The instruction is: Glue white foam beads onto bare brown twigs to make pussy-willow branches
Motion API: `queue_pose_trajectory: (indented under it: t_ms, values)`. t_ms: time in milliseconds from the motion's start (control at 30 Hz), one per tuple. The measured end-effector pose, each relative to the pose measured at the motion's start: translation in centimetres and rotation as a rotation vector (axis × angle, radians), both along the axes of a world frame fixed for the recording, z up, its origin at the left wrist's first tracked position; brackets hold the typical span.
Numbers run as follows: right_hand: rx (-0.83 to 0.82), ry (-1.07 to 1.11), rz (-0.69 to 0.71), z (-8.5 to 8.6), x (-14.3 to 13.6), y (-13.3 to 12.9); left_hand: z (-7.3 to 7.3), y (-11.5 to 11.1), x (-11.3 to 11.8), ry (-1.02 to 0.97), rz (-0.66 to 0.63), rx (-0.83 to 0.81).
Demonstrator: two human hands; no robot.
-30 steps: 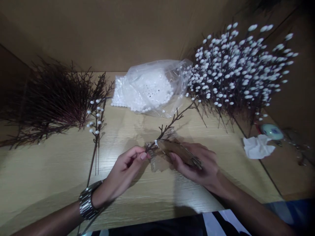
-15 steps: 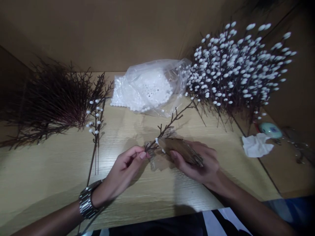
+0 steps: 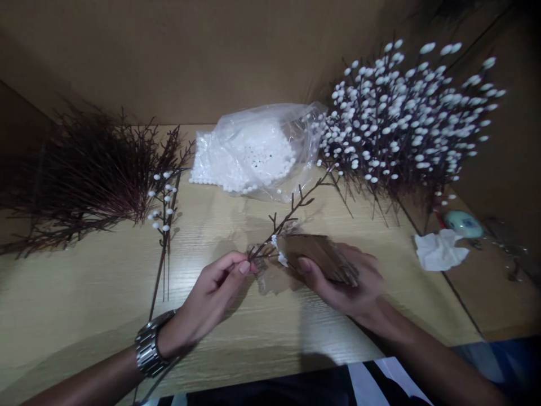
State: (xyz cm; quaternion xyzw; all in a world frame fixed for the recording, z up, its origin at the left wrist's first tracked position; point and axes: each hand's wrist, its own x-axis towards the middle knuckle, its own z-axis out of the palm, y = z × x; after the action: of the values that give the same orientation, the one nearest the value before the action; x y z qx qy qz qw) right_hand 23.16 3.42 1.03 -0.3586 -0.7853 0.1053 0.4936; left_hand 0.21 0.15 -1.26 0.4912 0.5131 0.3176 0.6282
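Observation:
My left hand, a metal watch on its wrist, pinches the lower part of a bare brown artificial twig. The twig slants up and away to the right. In my right hand is a folded piece of cardboard, gripped with the thumb on top. White paste coats the cardboard's left end, right beside the twig's stem; whether they touch I cannot tell. A torn brown scrap lies on the table below both hands.
Bare twigs are heaped at the left, with a white-berried sprig beside them. Behind my hands lies a clear bag of white beads. Many white-tipped twigs stand back right, near a crumpled tissue and a mint-green oval object.
My right hand and the cardboard have shifted slightly right, and more of the white paste shows at its end. My left hand stays in place on the twig.

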Motion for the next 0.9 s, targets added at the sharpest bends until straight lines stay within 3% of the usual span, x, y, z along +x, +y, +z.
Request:
queue_pose_trajectory:
  t_ms: [167,433,600,800,900]
  values:
    - [-0.004,0.056,-0.108,0.56,0.29,-0.1,0.43,0.13,0.09,0.006,0.002,-0.001]
    - [0.013,0.035,-0.105,-0.15,0.49,0.12,0.4,0.12,0.05,-0.009,0.016,-0.016]
    - [-0.002,0.023,-0.101,0.06,0.44,0.14,0.34,0.09,-0.04,-0.012,0.022,-0.033]
    - [-0.038,-0.012,-0.201,0.51,0.62,0.22,0.2,0.02,-0.03,-0.001,0.026,-0.029]
    - [-0.008,0.0,-0.153,0.56,0.57,0.2,0.25,0.02,-0.01,-0.004,0.019,-0.014]
